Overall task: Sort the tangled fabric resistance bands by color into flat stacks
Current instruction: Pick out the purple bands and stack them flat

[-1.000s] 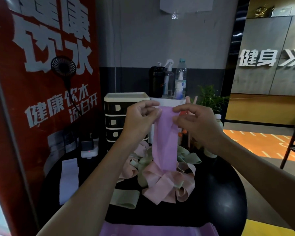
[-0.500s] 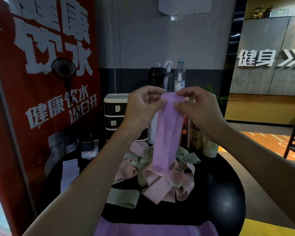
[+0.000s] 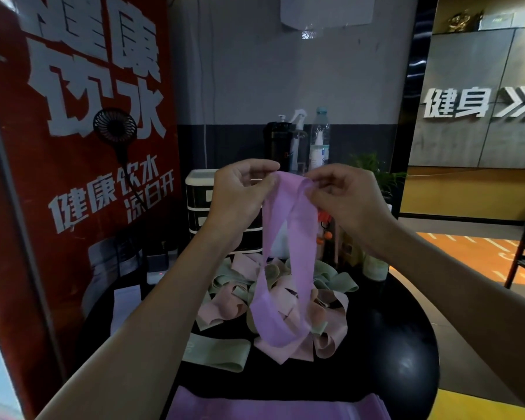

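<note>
1. Purple band is hanging mid-frame, left hand and right hand both pinching its top edge, spreading it open (probably for untwisting).
2. Pink/green tangle is sitting below on the black table.

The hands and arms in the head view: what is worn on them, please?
Nothing is worn. The left hand and right hand are bare, without gloves, rings or a watch visible. Both forearms are uncovered to the picture's edge; no sleeve shows.
</note>
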The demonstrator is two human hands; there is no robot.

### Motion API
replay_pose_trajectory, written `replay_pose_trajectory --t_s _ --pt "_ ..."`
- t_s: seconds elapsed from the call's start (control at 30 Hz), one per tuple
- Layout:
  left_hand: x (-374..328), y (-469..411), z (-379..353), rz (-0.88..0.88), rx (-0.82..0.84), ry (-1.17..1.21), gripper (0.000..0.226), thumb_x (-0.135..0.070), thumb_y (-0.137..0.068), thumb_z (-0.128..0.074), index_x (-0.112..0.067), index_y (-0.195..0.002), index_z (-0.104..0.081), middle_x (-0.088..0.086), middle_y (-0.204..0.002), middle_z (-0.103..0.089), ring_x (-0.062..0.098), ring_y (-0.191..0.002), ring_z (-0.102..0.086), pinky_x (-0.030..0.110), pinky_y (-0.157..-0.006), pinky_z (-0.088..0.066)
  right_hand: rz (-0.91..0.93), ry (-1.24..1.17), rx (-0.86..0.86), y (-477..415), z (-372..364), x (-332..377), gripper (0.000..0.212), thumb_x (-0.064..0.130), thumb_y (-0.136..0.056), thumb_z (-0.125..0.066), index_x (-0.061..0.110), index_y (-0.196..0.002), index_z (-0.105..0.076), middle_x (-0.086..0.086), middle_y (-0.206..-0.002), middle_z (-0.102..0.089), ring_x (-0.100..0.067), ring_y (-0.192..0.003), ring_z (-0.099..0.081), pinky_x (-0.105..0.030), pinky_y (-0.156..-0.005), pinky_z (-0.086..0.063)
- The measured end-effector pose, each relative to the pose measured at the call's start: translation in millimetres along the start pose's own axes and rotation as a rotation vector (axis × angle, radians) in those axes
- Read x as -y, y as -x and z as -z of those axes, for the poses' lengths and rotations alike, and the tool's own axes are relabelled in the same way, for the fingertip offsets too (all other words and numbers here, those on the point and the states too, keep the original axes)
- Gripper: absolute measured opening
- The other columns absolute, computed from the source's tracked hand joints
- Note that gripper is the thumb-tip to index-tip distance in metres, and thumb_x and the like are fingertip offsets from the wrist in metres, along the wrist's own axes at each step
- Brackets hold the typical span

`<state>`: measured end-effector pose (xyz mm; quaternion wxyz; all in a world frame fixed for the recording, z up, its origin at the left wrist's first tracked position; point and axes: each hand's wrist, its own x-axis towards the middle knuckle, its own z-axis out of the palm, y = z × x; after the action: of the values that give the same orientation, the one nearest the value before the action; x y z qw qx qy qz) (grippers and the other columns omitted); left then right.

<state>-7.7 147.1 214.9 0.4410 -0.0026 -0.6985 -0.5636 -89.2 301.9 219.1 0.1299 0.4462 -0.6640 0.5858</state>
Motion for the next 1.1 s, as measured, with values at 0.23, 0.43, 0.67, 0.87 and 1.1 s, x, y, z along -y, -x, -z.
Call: replay_pose_trajectory --t_s 0.23,0.43,0.67,0.87,1.1 --pt "1.3 0.1 -3.5 -0.029 -0.037 -0.042 0.014 -0.005 -0.084 -0.076 -0.007 -0.098 -0.072 0.010 -0.093 -0.075 0.021 -0.090 -0.072 0.030 -0.081 -0.061 0.076 0.084 -0.066 2.2 -4.1 -12.6 0.028 0.000 -0.084 -0.067 0.015 -0.106 -0.058 0.005 -0.090 -0.058 -0.002 -0.074 -0.053 -0.021 -0.070 -0.050" --pt "2.2 0.2 -8.1 -0.058 -0.056 -0.062 0.014 -0.002 -0.080 -0.080 -0.005 -0.090 -0.071 0.015 -0.084 -0.072 0.017 -0.076 -0.070 0.027 -0.073 -0.060 0.054 0.004 0.064 12.2 -14.7 -20.5 0.034 0.012 -0.077 -0.081 0.014 -0.099 -0.055 -0.003 -0.081 -0.064 -0.008 -0.068 -0.055 -0.018 -0.064 -0.048" --pt "4.7 -2.3 -6.1 -0.044 -0.105 -0.070 0.014 -0.004 -0.080 -0.080 -0.006 -0.090 -0.071 0.013 -0.086 -0.074 0.026 -0.083 -0.073 0.039 -0.077 -0.062 -0.090 -0.027 0.065 14.3 -20.8 -24.6 0.042 0.009 -0.074 -0.083 0.024 -0.090 -0.047 -0.002 -0.078 -0.064 -0.011 -0.066 -0.057 -0.032 -0.068 -0.054" --pt "6.4 -3.9 -1.1 -0.051 -0.119 -0.112 0.008 -0.007 -0.084 -0.077 -0.011 -0.087 -0.071 0.005 -0.078 -0.072 0.014 -0.076 -0.070 0.028 -0.073 -0.061 -0.117 -0.093 0.090 21.6 -25.9 -21.2 0.035 0.002 -0.081 -0.075 0.023 -0.090 -0.049 -0.007 -0.069 -0.069 -0.015 -0.062 -0.062 -0.020 -0.065 -0.053" --pt "19.1 13.2 12.3 0.029 0.164 -0.190 0.014 -0.017 -0.093 -0.068 -0.018 -0.107 -0.072 0.009 -0.108 -0.070 0.019 -0.097 -0.068 0.033 -0.082 -0.059 -0.211 -0.205 -0.033 10.3 -19.9 -8.6 0.014 -0.002 -0.089 -0.064 0.006 -0.101 -0.062 -0.019 -0.085 -0.067 -0.015 -0.056 -0.065 -0.016 -0.045 -0.048"
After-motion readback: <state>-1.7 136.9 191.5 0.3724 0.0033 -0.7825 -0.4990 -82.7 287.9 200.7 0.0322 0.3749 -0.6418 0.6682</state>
